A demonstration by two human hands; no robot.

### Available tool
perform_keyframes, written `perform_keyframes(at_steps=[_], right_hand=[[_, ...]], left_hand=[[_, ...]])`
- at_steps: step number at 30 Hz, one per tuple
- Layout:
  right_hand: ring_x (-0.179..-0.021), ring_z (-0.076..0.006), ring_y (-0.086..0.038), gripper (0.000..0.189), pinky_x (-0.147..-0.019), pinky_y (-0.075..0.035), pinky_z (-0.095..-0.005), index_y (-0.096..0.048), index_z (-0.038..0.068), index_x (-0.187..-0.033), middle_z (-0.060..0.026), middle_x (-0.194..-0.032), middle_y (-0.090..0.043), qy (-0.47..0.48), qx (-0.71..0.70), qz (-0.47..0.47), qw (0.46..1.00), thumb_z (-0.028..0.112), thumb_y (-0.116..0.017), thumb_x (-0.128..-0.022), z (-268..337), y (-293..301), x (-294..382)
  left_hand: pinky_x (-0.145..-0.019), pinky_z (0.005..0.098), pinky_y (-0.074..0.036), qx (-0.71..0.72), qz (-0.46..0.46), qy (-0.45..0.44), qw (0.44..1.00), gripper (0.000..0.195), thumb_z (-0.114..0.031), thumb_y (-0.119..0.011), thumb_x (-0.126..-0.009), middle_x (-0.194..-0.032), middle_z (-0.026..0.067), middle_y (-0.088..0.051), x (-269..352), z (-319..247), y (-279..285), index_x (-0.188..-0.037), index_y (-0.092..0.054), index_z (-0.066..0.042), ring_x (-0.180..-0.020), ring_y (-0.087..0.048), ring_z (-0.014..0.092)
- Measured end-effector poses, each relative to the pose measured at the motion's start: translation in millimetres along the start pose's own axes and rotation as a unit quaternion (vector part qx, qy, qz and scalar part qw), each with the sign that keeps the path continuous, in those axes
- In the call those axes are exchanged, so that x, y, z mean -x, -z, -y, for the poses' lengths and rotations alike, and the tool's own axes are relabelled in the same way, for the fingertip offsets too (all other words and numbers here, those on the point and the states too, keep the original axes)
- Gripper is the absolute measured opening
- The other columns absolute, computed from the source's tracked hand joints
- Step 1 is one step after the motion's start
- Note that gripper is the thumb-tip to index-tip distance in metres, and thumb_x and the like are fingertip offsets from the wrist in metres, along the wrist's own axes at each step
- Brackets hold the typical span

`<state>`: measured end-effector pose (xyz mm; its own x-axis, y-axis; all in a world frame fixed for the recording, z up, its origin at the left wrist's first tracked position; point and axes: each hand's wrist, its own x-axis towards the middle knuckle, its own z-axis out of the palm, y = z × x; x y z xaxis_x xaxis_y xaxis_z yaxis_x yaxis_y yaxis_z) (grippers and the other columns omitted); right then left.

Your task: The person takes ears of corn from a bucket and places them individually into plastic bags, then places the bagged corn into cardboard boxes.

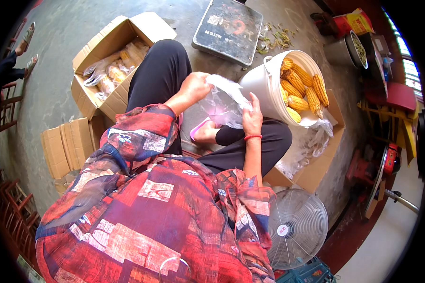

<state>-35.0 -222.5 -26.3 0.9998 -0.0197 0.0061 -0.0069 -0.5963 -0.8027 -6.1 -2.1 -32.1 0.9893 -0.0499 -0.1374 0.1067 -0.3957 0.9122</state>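
Between my hands a clear plastic bag [224,102] is stretched, and no cob shows inside it. My left hand [195,86] pinches one end of its rim. At the other end my right hand [252,118] grips the rim, with a finger pointing up. Just beyond the right hand leans a white bucket [256,83] of yellow corn cobs [297,81]. An open cardboard box [108,102] by my left knee holds bagged corn cobs [117,72]. On my right, another cardboard box [322,169] holds loose plastic bags [304,148].
A platform scale [228,32] lies ahead on the concrete floor, with plant scraps [278,37] beside it. An electric fan [297,230] stands at my right side. Flattened cardboard [65,148] lies left. Another person's feet [30,65] show at far left, near wooden chairs [9,109].
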Motion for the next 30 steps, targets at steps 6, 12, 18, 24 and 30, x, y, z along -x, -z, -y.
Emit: perform_keyframes(at_steps=[6, 12, 18, 24, 30], right_hand=[[-0.110, -0.0291, -0.046, 0.061, -0.094, -0.036, -0.0357, -0.046, 0.007, -0.121, -0.0147, -0.117, -0.048, 0.059, 0.023, 0.144, 0.988, 0.026, -0.069, -0.067, 10, -2, 2], [-0.089, -0.0121, -0.055, 0.026, -0.076, -0.043, -0.0220, -0.054, 0.003, -0.109, -0.0036, -0.099, -0.057, -0.107, -0.260, 0.100, 0.954, 0.008, -0.055, -0.084, 27, 26, -15], [-0.070, -0.0090, -0.057, 0.016, -0.058, -0.047, -0.0216, -0.058, 0.007, -0.099, -0.0027, -0.083, -0.060, -0.126, -0.348, -0.028, 0.929, 0.011, -0.048, -0.088, 9, 68, -78], [-0.059, -0.0102, -0.052, 0.021, -0.042, -0.041, -0.0224, -0.051, 0.011, -0.105, -0.0053, -0.087, -0.059, -0.188, -0.179, -0.070, 0.963, 0.021, -0.048, -0.087, -37, 76, -165], [-0.066, -0.0227, -0.059, 0.040, -0.052, -0.047, -0.0330, -0.047, 0.002, -0.108, -0.0141, -0.090, -0.057, -0.293, -0.176, -0.107, 0.934, 0.032, -0.052, -0.081, -68, 46, -226]], left_hand=[[-0.069, 0.0390, -0.046, -0.137, -0.056, -0.011, 0.989, 0.030, -0.014, -0.052, -0.070, -0.076, 0.0152, -0.061, 4, 2, 1, -0.098, -0.061, -0.010, -0.073, -0.060, 0.031], [-0.075, 0.0369, -0.045, -0.091, -0.008, -0.021, 0.996, 0.036, -0.012, -0.057, -0.067, -0.093, 0.0148, -0.058, 4, -8, 1, -0.102, -0.061, -0.016, -0.087, -0.056, 0.030], [-0.074, 0.0353, -0.046, -0.086, 0.039, -0.040, 0.995, 0.024, -0.010, -0.056, -0.064, -0.081, 0.0166, -0.061, 4, -2, -6, -0.085, -0.066, -0.010, -0.081, -0.059, 0.030], [-0.070, 0.0374, -0.048, -0.099, 0.036, -0.018, 0.994, 0.024, -0.016, -0.056, -0.062, -0.076, 0.0189, -0.061, 2, -6, -7, -0.083, -0.065, -0.006, -0.076, -0.060, 0.032], [-0.068, 0.0394, -0.045, -0.126, 0.008, 0.004, 0.992, 0.018, -0.018, -0.057, -0.059, -0.078, 0.0156, -0.053, 6, -10, -3, -0.071, -0.062, -0.006, -0.079, -0.055, 0.034]])
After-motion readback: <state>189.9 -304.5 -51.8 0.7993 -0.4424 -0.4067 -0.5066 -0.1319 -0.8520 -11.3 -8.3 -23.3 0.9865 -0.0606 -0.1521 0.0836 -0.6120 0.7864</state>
